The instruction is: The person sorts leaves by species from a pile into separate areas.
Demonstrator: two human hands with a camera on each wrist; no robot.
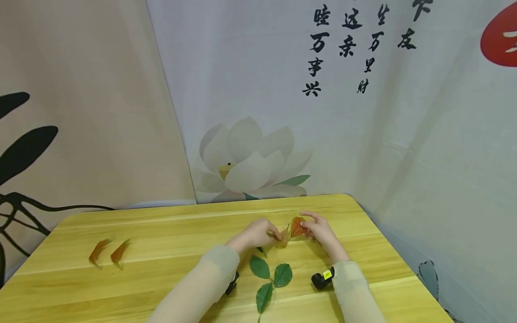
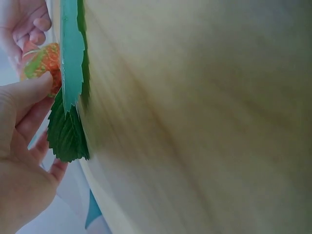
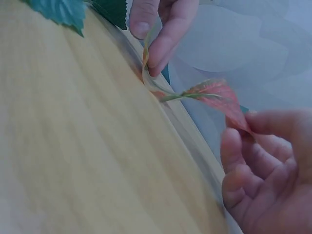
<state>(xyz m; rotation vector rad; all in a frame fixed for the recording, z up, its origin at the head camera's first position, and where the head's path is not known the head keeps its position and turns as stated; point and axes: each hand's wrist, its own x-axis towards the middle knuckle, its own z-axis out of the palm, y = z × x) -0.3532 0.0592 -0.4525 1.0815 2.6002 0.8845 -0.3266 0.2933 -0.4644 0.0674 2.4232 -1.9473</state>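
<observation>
Wooden table [image 1: 161, 242] under both hands. Green leaf sprig [image 1: 264, 297] lies between the forearms, wearer's side of the hands. Left hand [image 1: 262, 232] pinches one end of the orange-red leaf piece [image 1: 297, 227]; right hand [image 1: 323, 231] pinches the leaf tip at the other end, so neither is free. Piece sits between the hands, long axis hand to hand, narrow green stem mid-gap; both touching, neither nearer. Two orange leaves [image 1: 119, 253] well left of the left hand.
</observation>
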